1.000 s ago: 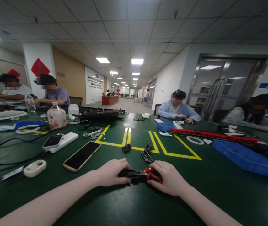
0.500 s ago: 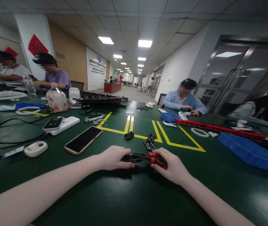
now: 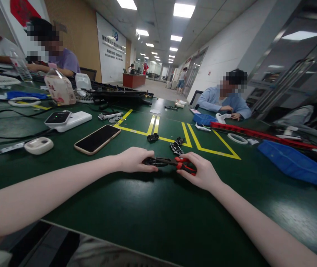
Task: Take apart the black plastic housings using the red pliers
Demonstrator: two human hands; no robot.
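Observation:
My left hand is closed around a small black plastic part, gripped between thumb and fingers. In my right hand is a pair of pliers with red and black handles, pointing left. The plier jaws meet the black part; whether they bite on it I cannot tell. Just beyond my hands, a broken black part with shiny bits lies on the green table. A smaller black piece rests to its left, by the yellow tape.
Left of my hands lie a smartphone, a white device with a cable, and a beige oval case. To the right are a blue tray and a white ring. Co-workers sit around the table.
My view has tilted downward, so the table's near edge now shows. The plier jaws lie further along the black part, and the handles look slightly closer together.

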